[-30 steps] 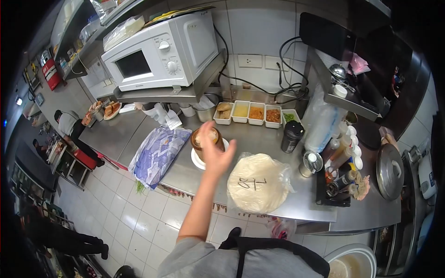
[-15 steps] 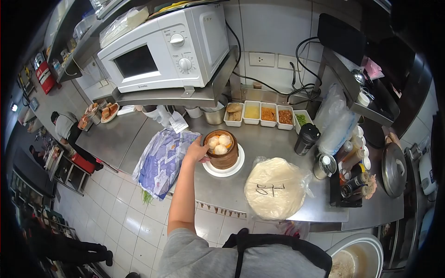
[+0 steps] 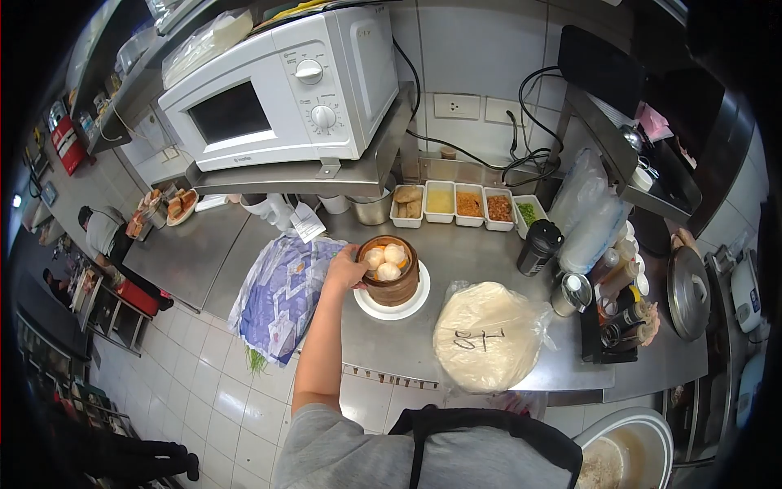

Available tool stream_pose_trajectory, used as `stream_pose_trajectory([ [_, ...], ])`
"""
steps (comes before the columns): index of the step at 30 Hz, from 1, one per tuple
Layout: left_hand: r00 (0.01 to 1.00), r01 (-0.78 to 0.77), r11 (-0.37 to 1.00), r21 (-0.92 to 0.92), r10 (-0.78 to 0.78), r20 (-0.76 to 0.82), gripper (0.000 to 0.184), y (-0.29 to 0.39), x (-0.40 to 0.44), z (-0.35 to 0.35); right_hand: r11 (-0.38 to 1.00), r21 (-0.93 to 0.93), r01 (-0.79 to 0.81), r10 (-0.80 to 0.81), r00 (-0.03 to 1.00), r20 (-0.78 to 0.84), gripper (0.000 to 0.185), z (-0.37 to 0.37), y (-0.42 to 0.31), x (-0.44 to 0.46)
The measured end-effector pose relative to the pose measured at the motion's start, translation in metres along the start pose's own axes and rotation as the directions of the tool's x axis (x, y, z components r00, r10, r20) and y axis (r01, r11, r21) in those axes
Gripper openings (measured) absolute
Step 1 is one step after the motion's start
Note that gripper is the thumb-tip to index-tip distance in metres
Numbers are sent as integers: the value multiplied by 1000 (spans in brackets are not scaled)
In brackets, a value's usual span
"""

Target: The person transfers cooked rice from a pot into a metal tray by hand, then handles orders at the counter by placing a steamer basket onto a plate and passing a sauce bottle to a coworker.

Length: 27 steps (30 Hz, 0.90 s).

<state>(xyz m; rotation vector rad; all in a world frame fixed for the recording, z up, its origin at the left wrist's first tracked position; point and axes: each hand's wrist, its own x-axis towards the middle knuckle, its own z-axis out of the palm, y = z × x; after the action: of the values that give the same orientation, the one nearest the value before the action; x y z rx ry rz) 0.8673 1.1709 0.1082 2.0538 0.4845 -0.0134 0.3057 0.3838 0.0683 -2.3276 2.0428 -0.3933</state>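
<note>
Three pale, rounded dumplings (image 3: 391, 259) sit in a round brown steamer basket (image 3: 391, 287), which stands upright on a white plate (image 3: 419, 306) on a stainless-steel desk (image 3: 383, 346). The left hand (image 3: 347, 267) of a person in a grey short-sleeved shirt (image 3: 342, 448) and black apron straps touches the basket's side, near the rim; whether the fingers are clamped on it cannot be told. The right hand is out of view. Just beside the basket, a blue-and-white patterned bag (image 3: 281, 297) lies with green stalks (image 3: 257, 360) poking from its lower end. On the other side, a marked plastic bag of round, pale sheets (image 3: 489, 338) rests near the desk's front edge. Behind, white containers (image 3: 438, 201) stand in a row, their contents brown, yellow, orange, reddish and green, near a black lidded cup (image 3: 540, 247). A white microwave (image 3: 277, 90) occupies a metal shelf (image 3: 358, 167) above. Farther off at left, a co-worker (image 3: 104, 232) stands by the desk's far stretch, near a plate of browned food (image 3: 181, 207).
</note>
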Motion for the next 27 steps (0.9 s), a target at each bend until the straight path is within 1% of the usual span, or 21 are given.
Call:
stream_pose_trajectory([
  [1, 1000, 2, 1000, -18, -2, -17, 51, 1, 0, 0, 1000, 0, -1, 1, 1000, -16, 68, -2, -3, -2],
  [4, 1000, -5, 1000, -24, 5, -22, 51, 6, 5, -7, 1000, 16, -19, 18, 999, 50, 65, -13, -13, -6],
  [7, 999, -48, 992, -116, 47, -16, 49, 18, 7, -20, 998, 12, 62, -62, 998, 19, 64, -5, -4, 3],
  [9, 998, -57, 980, -188, 57, -5, 47, 28, 6, -28, 998, 27, 54, -55, 998, 18, 63, -1, -1, 8],
  [12, 996, -83, 990, -110, 81, -25, 46, 36, 6, -33, 998, 67, 21, -22, 999, 24, 61, -8, -12, -2],
  [13, 997, -76, 991, -110, 76, -9, 46, 34, 7, -31, 996, 84, 4, -7, 1000, 27, 61, -14, -20, -9],
  [15, 997, -66, 992, -112, 69, 25, 46, 21, 8, -22, 1000, 7, 3, -3, 999, -39, 61, -15, -25, -15],
  [16, 997, -71, 995, -71, 72, 7, 48, 14, 5, -14, 1000, -27, -3, 1, 997, -73, 61, -11, -24, -14],
  [18, 991, -130, 991, 18, 131, -27, 54, -37, 36, 9, 959, -231, 164, -190, 978, -91, 64, -3, -9, -6],
  [19, 997, -80, 996, -32, 79, -24, 57, -31, 25, 8, 914, -330, 238, -280, 956, -87, 65, 2, 0, -2],
  [20, 999, -33, 996, -80, 32, -16, 60, -17, 8, 4, 964, -197, 180, -194, 979, -55, 67, 1, -3, -4],
  [22, 997, -51, 996, 72, 55, -57, 64, 1, -10, -2, 997, 79, -4, 2, 1000, 26, 70, -13, -12, -10],
  [23, 961, -153, 938, 312, 214, -175, 65, -12, -4, -4, 997, 77, 19, -19, 1000, -11, 68, -9, -4, -7],
  [24, 880, -220, 815, 536, 403, -253, 67, -15, 8, 2, 997, 73, 32, -29, 998, -47, 68, 3, 2, 2],
  [26, 885, -307, 857, 413, 416, -207, 60, 56, -41, -2, 997, 50, 59, -53, 992, -111, 72, 28, 29, 16],
  [27, 850, -475, 827, 301, 520, -87, 54, 89, -59, 0, 998, 57, 12, -6, 995, -99, 71, 23, 25, 8],
])
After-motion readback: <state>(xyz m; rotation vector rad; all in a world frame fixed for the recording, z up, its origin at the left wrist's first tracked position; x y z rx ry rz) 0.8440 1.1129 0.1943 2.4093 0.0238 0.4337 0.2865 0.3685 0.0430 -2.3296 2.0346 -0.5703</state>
